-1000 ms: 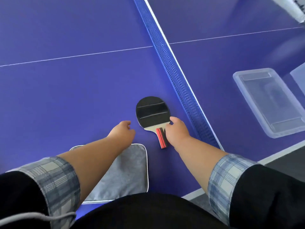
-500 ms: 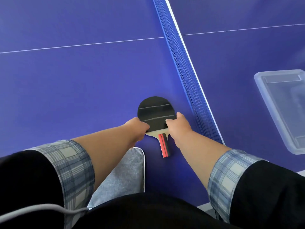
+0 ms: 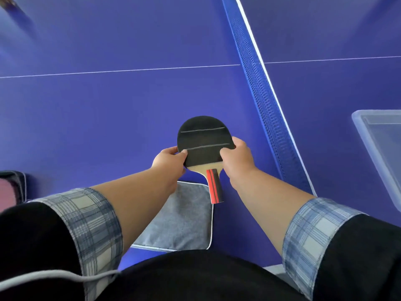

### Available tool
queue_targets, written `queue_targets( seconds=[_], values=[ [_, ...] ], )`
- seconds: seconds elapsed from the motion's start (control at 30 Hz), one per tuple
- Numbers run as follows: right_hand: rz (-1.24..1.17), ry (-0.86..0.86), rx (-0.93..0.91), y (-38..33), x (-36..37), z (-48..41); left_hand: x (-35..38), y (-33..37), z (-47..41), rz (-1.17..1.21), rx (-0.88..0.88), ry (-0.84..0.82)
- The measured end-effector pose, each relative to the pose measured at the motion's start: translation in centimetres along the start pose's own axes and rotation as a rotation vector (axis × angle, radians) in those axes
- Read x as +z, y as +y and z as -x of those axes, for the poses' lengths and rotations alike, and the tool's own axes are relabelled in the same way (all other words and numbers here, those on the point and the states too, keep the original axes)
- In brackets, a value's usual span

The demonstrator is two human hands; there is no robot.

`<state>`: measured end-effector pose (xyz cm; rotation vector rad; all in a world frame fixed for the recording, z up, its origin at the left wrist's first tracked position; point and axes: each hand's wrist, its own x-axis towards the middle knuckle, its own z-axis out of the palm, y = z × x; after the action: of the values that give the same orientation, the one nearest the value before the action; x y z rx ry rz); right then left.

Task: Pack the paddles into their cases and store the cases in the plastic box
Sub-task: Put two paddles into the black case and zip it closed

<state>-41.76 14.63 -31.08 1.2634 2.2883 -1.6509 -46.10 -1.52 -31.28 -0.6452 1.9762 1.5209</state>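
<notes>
Since half a second ago the paddle (image 3: pixel 204 146) has come up off the worktop (image 3: pixel 97 127) and both hands have slid from its neck to the sides of the blade. The left hand (image 3: pixel 169 161) pinches the blade's left edge, thumb on the black rubber face and the rest of its fingers (image 3: pixel 171 151) curled behind. The right hand (image 3: pixel 237 157) grips the right edge the same way, thumb on top, other fingers wrapped round the rim. Both hands are closed on the paddle, neither one spread. The paddle is held nearly flat, black side up with two thin pale lines across the rubber, bare wood at the neck, and the red and black handle pointing back toward the person. The handle's end sits over the top right corner of the grey case (image 3: pixel 180 216), which lies flat on the worktop under the left forearm, close to the near edge; whether its opening is open or closed cannot be told. The blue net (image 3: pixel 264 101) runs diagonally just right of the right hand. Past it, at the right edge of the frame, sits the clear plastic box (image 3: pixel 377 148), top open, partly cut off, well apart from the paddle. At the far left edge a dark item with a pink patch (image 3: pixel 10 185) shows, too cropped to identify. Plaid cuffs (image 3: pixel 91 222) are rolled back over black sleeves, and a grey cable (image 3: pixel 54 279) crosses the lower left.
</notes>
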Motion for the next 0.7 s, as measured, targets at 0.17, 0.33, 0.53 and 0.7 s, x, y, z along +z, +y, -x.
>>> queue_targets(
  seconds=[0.17,0.33,0.53,0.7],
  values=[
    [-0.083,-0.062,0.012,-0.9,3.4,4.4,-5.1,-1.3,1.0,0.04,0.045,0.045],
    [-0.086,-0.1,-0.007,-2.4,7.4,8.4,-11.1,-2.6,1.7,0.17,0.076,0.064],
    [-0.031,-0.144,-0.075,-3.6,16.3,13.8,-21.4,-6.0,1.9,0.236,0.105,0.095],
    [-0.004,-0.209,-0.063,-4.0,26.5,19.3,-32.3,-10.4,1.6,0.251,0.08,0.14]
  ],
)
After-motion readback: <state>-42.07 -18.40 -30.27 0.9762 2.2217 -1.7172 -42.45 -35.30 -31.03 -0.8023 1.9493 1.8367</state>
